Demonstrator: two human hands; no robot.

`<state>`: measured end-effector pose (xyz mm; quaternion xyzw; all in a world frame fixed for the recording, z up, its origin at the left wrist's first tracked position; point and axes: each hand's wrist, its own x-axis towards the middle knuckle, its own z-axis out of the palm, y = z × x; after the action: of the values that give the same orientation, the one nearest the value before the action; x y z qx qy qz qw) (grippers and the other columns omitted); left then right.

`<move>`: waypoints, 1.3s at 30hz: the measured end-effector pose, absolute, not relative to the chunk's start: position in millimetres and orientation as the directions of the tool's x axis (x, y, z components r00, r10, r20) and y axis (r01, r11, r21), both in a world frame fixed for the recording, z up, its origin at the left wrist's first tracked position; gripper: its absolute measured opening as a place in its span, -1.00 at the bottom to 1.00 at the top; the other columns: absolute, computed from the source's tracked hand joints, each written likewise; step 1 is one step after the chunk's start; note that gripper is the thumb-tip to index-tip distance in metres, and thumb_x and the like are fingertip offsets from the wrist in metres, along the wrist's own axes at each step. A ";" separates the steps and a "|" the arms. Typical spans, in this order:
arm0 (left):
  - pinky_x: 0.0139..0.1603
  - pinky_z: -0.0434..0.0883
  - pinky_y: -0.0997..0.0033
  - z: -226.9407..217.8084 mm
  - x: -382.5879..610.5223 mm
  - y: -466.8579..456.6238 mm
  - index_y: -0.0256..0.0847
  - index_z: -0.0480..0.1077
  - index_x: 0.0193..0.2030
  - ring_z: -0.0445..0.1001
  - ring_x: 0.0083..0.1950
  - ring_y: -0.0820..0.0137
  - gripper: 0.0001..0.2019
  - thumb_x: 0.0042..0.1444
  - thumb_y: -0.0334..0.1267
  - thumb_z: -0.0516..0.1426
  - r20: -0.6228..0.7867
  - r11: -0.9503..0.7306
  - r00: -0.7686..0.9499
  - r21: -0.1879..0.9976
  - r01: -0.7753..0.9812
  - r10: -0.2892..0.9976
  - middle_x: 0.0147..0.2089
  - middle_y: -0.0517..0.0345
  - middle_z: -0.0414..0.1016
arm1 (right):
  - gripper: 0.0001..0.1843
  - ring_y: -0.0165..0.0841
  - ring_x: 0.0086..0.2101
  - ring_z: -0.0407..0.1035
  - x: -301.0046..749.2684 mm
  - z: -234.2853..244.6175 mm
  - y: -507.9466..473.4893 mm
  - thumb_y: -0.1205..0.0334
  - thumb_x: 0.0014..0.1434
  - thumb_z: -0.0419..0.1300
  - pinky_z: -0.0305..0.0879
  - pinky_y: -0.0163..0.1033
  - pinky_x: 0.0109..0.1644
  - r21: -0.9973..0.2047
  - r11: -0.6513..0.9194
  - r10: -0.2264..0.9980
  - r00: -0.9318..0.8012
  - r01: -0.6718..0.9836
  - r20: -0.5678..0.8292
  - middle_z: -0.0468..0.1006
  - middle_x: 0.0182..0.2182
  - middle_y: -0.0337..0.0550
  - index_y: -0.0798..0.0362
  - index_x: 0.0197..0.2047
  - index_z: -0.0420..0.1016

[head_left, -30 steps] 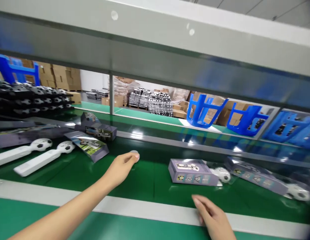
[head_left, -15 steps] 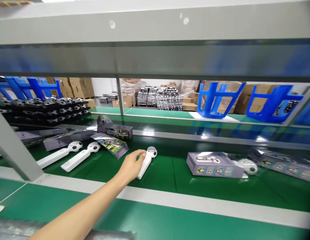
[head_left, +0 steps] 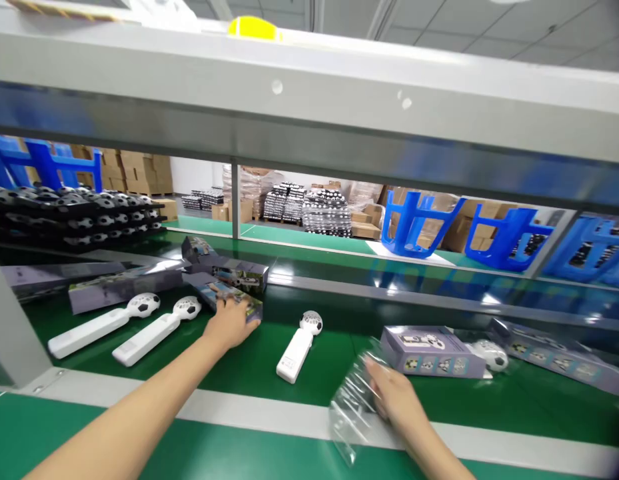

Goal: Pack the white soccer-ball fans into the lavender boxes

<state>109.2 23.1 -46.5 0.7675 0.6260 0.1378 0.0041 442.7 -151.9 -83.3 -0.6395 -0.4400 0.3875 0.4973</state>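
My left hand [head_left: 229, 325] is closed over a printed purple box [head_left: 212, 288], fingers across its top and thumb at the near right corner. My right hand [head_left: 393, 395] pinches a clear plastic bag [head_left: 350, 412], which hangs down over the conveyor's pale front rail. Between my hands, a white stick-like handheld device [head_left: 295, 353] with a round football-patterned head lies loose on the green belt [head_left: 249, 360]. Left of it lie two more of these devices [head_left: 148, 337], side by side. A purple box [head_left: 434, 352] with a football-headed device [head_left: 490, 355] at its open end rests beyond my right hand.
More purple boxes [head_left: 124, 287] lie at the left and another [head_left: 564, 350] at the right. Black trays of football-patterned heads [head_left: 84, 223] are stacked at back left. A metal beam [head_left: 309, 107] crosses overhead; an upright [head_left: 14, 333] stands left. Blue stools [head_left: 419, 223] sit behind.
My left hand has left the middle device and moved left onto the printed box. My right hand has come into view with the clear bag. The view has tilted.
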 end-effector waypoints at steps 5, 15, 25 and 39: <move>0.20 0.25 -0.10 -42.0 117.8 17.0 -0.18 0.03 0.43 0.07 0.32 -0.18 -0.44 0.29 -0.27 -0.08 0.216 -0.315 0.295 0.061 0.947 0.931 0.23 -0.37 0.12 | -0.71 -0.23 -0.01 0.39 362.4 -24.2 -41.0 0.32 0.23 -0.04 0.33 -0.19 0.09 -0.536 0.265 0.952 -0.306 0.802 0.012 0.50 -0.12 0.05 0.16 -0.12 0.46; 0.01 0.43 -0.14 17.2 133.2 -46.0 -0.11 0.51 -0.01 0.22 0.24 -0.26 -0.49 -0.21 -0.42 0.26 -0.203 -0.432 0.443 0.099 0.897 0.873 0.12 -0.26 0.29 | -0.24 0.14 0.01 0.37 427.5 -12.3 -18.0 0.58 -0.35 0.32 0.25 0.18 0.15 0.253 0.281 0.890 -0.153 0.926 -0.429 0.49 -0.06 0.24 0.23 0.05 0.46; 0.05 0.11 -0.57 -30.8 151.6 -20.2 -0.22 0.01 0.43 -0.29 0.39 -0.37 -0.24 0.06 -0.46 0.11 0.101 -0.241 0.227 0.157 0.958 0.969 0.44 -0.37 -0.22 | -0.50 0.04 -0.03 0.39 498.3 22.7 -27.0 0.12 0.00 0.33 0.25 0.00 0.11 0.271 0.068 0.998 -0.061 0.960 -0.034 0.50 -0.07 0.19 0.20 -0.01 0.46; 0.18 0.35 0.06 10.5 126.5 -33.8 -0.17 0.05 0.40 0.35 0.20 -0.03 -0.18 0.07 0.09 0.21 -0.261 0.304 0.672 0.951 0.055 0.693 0.26 -0.13 0.30 | -0.52 -0.07 0.00 0.30 486.7 19.1 -66.5 0.24 0.08 0.27 0.12 0.00 0.24 0.212 0.543 0.794 -0.579 0.812 0.184 0.45 -0.06 0.04 0.13 0.08 0.38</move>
<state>126.5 -33.8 10.5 0.5479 0.3414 0.2182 0.7319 486.7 -66.5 19.1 -0.4574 -0.8778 -0.1382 0.0329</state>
